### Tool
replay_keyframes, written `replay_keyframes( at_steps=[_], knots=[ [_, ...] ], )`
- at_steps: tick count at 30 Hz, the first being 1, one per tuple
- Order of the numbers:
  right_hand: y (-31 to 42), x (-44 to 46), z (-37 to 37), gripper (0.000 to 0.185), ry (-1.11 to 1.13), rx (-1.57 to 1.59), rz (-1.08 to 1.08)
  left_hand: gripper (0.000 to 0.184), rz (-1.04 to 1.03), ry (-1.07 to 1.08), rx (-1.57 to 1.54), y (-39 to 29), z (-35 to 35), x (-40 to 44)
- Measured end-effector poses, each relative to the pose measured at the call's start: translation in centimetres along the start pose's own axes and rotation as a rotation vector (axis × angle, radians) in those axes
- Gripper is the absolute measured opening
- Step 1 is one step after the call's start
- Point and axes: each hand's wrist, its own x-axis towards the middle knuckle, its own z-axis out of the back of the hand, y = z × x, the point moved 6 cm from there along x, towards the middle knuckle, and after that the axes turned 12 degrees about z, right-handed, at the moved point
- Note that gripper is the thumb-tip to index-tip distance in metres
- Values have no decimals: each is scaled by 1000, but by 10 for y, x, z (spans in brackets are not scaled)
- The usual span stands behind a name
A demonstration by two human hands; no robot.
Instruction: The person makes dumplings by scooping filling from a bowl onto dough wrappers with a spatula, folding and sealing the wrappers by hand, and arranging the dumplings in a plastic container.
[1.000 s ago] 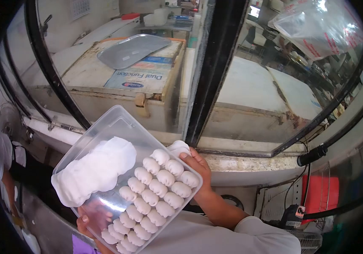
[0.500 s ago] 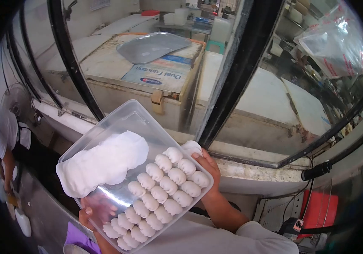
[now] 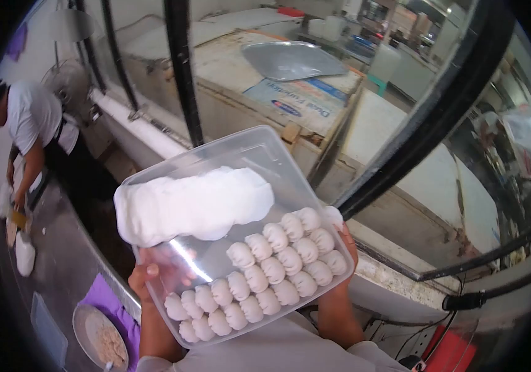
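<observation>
Since the tub point(image 3: 287, 186) is up in midair with just two hands holding it, grip is everything. Dumplings point(image 3: 255, 279) line its near side in rows, with a floppy white stack point(image 3: 197, 204) across from them. Left hand point(image 3: 144, 273) has its thumb by the rim and its fingers look spread under the clear bottom; right hand point(image 3: 347, 245) grips the other edge, fingers mostly hidden, so can't tell if they're pinching that white piece point(image 3: 333, 216). If one side dips, dumplings could slide and stick together; a wide swing might clip the black post point(image 3: 420, 111). Bowl point(image 3: 86, 325) and purple cloth point(image 3: 107, 297) sit lower left on the tabletop point(image 3: 61, 229).
</observation>
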Motion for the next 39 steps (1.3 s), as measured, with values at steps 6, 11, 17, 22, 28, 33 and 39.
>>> replay_keyframes(
  at_steps=[6,11,17,22,28,33,39],
  knots=[
    [-10,5,25,34,48,-61,4,88,40,-35,-111,1,3,-1],
    [-10,4,-1,42,277,-124,44,85,57,-34,-63,5,2,-3],
    [-19,10,-9,41,339,-166,9,88,21,-60,-30,3,-6,-4],
    [-35,13,-15,40,399,-187,-67,83,-43,-107,-96,-4,-19,-10],
    [-63,13,-35,39,519,-191,-201,79,-79,-114,-13,-11,-19,-36],
    [-100,22,-68,38,657,-173,-374,80,-186,-166,-33,-29,-31,-61],
    [-156,45,-91,37,878,-43,-598,75,-489,-206,57,0,-35,-107]
  ],
)
